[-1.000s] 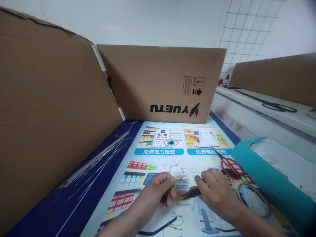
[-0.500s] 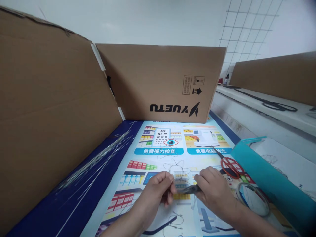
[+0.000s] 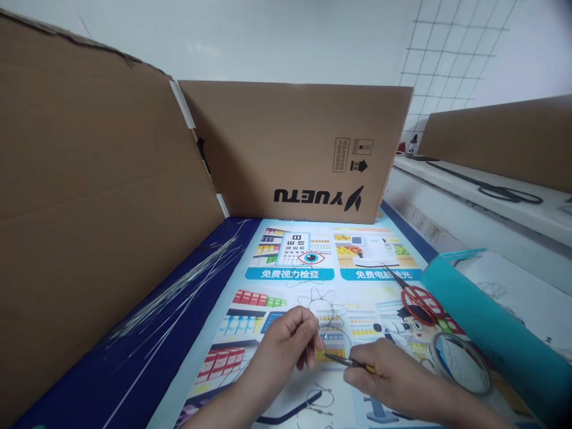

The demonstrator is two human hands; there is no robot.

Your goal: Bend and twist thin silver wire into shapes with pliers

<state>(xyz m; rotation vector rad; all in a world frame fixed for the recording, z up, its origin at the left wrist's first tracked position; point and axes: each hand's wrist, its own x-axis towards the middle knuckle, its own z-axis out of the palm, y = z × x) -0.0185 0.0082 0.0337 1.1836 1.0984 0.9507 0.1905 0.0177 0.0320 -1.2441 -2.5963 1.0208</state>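
My left hand (image 3: pixel 292 338) pinches a thin wire (image 3: pixel 321 341) between thumb and fingers, over the printed sheet. To its right, my right hand (image 3: pixel 375 369) is closed around a pair of pliers (image 3: pixel 342 360) with dark jaws and a bit of yellow on the handle. The tips of the jaws meet the wire just below my left fingertips. Behind my hands lies a flower-shaped wire piece (image 3: pixel 322 302). Nearer to me, small bent wire loops (image 3: pixel 320 400) rest on the sheet.
Red-handled scissors (image 3: pixel 417 298) and a roll of clear tape (image 3: pixel 462 363) lie at right, beside a turquoise box (image 3: pixel 487 316). A bundle of straight wires (image 3: pixel 179 286) lies at left. Cardboard panels (image 3: pixel 295 143) stand behind and along the left. A white ledge (image 3: pixel 491 185) runs along the right.
My right hand has moved slightly down with the pliers and turned, so the jaws now point up-left at the wire. My left hand stays nearly in place.
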